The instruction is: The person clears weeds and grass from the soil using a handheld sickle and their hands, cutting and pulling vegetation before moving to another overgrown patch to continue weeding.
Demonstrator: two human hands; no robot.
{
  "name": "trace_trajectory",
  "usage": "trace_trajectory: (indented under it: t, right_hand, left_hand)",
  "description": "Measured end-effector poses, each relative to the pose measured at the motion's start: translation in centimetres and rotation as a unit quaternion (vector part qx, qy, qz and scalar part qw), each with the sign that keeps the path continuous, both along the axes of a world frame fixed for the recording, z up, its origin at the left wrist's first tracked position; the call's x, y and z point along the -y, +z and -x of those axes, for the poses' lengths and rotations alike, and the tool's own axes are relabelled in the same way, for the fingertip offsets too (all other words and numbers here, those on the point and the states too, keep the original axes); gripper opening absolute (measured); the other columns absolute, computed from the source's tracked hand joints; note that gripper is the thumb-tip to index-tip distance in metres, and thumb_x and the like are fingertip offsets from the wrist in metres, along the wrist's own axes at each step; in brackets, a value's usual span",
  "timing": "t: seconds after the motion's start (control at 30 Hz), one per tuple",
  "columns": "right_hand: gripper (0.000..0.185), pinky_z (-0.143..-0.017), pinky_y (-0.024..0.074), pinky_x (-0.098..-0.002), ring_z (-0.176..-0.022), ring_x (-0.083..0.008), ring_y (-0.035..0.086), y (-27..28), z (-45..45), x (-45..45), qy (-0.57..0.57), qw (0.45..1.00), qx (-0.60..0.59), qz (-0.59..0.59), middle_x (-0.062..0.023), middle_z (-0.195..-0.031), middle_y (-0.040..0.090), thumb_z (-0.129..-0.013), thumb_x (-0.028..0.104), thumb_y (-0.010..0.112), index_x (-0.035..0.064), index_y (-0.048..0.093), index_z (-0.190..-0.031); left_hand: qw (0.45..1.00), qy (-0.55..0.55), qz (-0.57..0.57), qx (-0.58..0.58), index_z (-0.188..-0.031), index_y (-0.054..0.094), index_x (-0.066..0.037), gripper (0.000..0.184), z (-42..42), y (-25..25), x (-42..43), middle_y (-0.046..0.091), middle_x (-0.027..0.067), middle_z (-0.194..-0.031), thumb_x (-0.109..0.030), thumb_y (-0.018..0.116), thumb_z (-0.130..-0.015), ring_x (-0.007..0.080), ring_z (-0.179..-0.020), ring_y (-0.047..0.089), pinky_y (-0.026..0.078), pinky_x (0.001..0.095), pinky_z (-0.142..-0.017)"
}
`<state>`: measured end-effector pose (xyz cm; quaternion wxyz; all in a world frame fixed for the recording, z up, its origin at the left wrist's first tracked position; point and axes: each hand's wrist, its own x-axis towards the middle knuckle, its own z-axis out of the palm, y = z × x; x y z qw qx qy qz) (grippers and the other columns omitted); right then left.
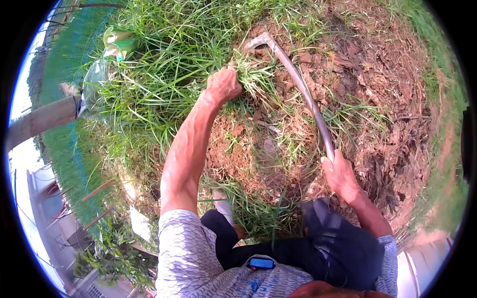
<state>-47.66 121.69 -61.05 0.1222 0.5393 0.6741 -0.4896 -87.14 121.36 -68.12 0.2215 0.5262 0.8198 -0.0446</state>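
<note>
My left hand (224, 85) is a closed fist around a tuft of grass (254, 74), at the edge between thick green grass and bare soil. My right hand (340, 174) is wrapped around the lower end of a long-handled sickle (303, 89). Its slim dark handle runs up and to the left, away from me. The short hooked metal blade (258, 41) lies at the far end, close to the soil, a little beyond and to the right of my left fist. Between my hands is reddish-brown soil (231, 154) with scattered cut grass.
Grass clumps (263, 211) lie by my legs. Dry leaves and soil (382, 99) spread to the right. On the left stand a wooden post (47, 119), a pale plastic bag (94, 87) and green netting (69, 164). A building (54, 213) shows at lower left.
</note>
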Motion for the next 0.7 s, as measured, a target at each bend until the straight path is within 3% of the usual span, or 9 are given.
trace_trajectory:
  t: [0.07, 0.13, 0.3, 0.37, 0.43, 0.47, 0.5, 0.57, 0.7]
  right_hand:
    - [0.036, -0.059, 0.0483, -0.0473, -0.063, -0.0429, 0.062, -0.8, -1.4, 1.3, -0.012, 0.999, 0.040, 0.023, -0.0254, -0.069, 0.059, -0.093, 0.031, 0.054, -0.0034, 0.048, -0.100]
    - [0.036, -0.060, 0.0483, -0.0484, -0.066, -0.0447, 0.062, 0.5, -5.7, 3.3, 0.010, 0.999, 0.050, -0.005, -0.0261, -0.071, 0.059, -0.093, 0.032, 0.056, -0.0024, 0.049, -0.100]
    - [0.033, -0.057, 0.0469, -0.0410, -0.062, -0.0312, 0.061, 2.6, -20.0, 7.7, -0.048, 0.998, 0.036, 0.025, -0.0153, -0.069, 0.058, -0.091, 0.032, 0.060, 0.0014, 0.051, -0.098]
    - [0.030, -0.056, 0.0450, -0.0358, -0.060, -0.0216, 0.057, 5.1, -16.4, 4.9, -0.047, 0.998, 0.037, 0.021, -0.0094, -0.068, 0.056, -0.091, 0.030, 0.060, 0.0020, 0.051, -0.097]
    - [0.028, -0.052, 0.0444, -0.0361, -0.057, -0.0190, 0.056, 5.1, -9.3, 1.5, -0.137, 0.990, 0.008, 0.040, -0.0091, -0.067, 0.056, -0.090, 0.026, 0.060, 0.0001, 0.051, -0.096]
    - [0.027, -0.049, 0.0441, -0.0349, -0.055, -0.0179, 0.054, 3.9, -6.4, 0.1, -0.129, 0.991, -0.008, 0.017, -0.0081, -0.066, 0.054, -0.090, 0.024, 0.059, -0.0007, 0.050, -0.097]
    - [0.027, -0.047, 0.0438, -0.0337, -0.053, -0.0168, 0.053, 2.9, -3.4, -1.4, -0.120, 0.992, -0.024, -0.007, -0.0071, -0.064, 0.053, -0.090, 0.022, 0.059, -0.0015, 0.049, -0.099]
    - [0.026, -0.042, 0.0431, -0.0306, -0.050, -0.0132, 0.051, 4.4, 4.0, -4.7, -0.160, 0.980, -0.090, 0.074, -0.0050, -0.063, 0.050, -0.090, 0.019, 0.057, -0.0017, 0.046, -0.102]
    - [0.022, -0.041, 0.0421, -0.0270, -0.047, -0.0096, 0.047, 5.0, 10.5, -7.0, -0.156, 0.970, -0.107, 0.153, -0.0004, -0.066, 0.045, -0.092, 0.020, 0.053, 0.0032, 0.042, -0.100]
  left_hand:
    - [0.999, -0.010, 0.040, 0.009, -0.108, 0.052, 0.000, 0.033, 0.2, -1.2, 0.5, 0.066, 0.0268, -0.096, -0.011, 0.053, -0.077, 0.0393, -0.082, 0.068, 0.056, 0.0447, -0.074]
    - [0.997, -0.053, -0.056, -0.027, -0.098, 0.055, -0.001, 0.025, 0.2, -0.8, 1.2, 0.066, 0.0194, -0.070, -0.012, 0.052, -0.076, 0.0364, -0.073, 0.068, 0.055, 0.0444, -0.067]
    - [0.961, -0.249, 0.068, 0.103, -0.098, 0.054, -0.003, 0.029, -2.8, 3.6, 5.5, 0.065, 0.0185, -0.076, -0.010, 0.056, -0.070, 0.0364, -0.072, 0.066, 0.052, 0.0469, -0.062]
    - [0.951, -0.290, -0.029, 0.101, -0.100, 0.051, -0.005, 0.031, -2.5, 2.8, 5.8, 0.063, 0.0177, -0.085, -0.008, 0.058, -0.070, 0.0356, -0.077, 0.066, 0.053, 0.0473, -0.062]
    - [0.970, -0.211, -0.117, 0.031, -0.101, 0.049, -0.004, 0.034, -1.0, 2.4, 3.6, 0.060, 0.0165, -0.099, -0.006, 0.062, -0.069, 0.0345, -0.082, 0.067, 0.053, 0.0470, -0.065]
    - [0.974, -0.213, -0.076, -0.010, -0.106, 0.049, -0.003, 0.040, 0.0, 3.3, 1.8, 0.054, 0.0176, -0.117, -0.005, 0.064, -0.069, 0.0333, -0.084, 0.067, 0.054, 0.0442, -0.064]
    - [0.956, -0.243, -0.163, -0.027, -0.119, 0.048, -0.004, 0.054, 2.1, 1.5, 0.6, 0.045, 0.0209, -0.135, -0.002, 0.066, -0.068, 0.0325, -0.088, 0.067, 0.055, 0.0434, -0.065]
    - [0.970, -0.224, -0.059, -0.078, -0.140, 0.040, -0.010, 0.069, 3.5, 2.7, -2.8, 0.036, 0.0236, -0.145, -0.002, 0.060, -0.074, 0.0330, -0.094, 0.067, 0.057, 0.0431, -0.070]
    - [0.992, -0.091, 0.060, -0.059, -0.155, 0.017, -0.017, 0.079, 6.1, 0.4, -5.7, 0.027, 0.0245, -0.152, -0.009, 0.050, -0.083, 0.0363, -0.103, 0.066, 0.056, 0.0434, -0.080]
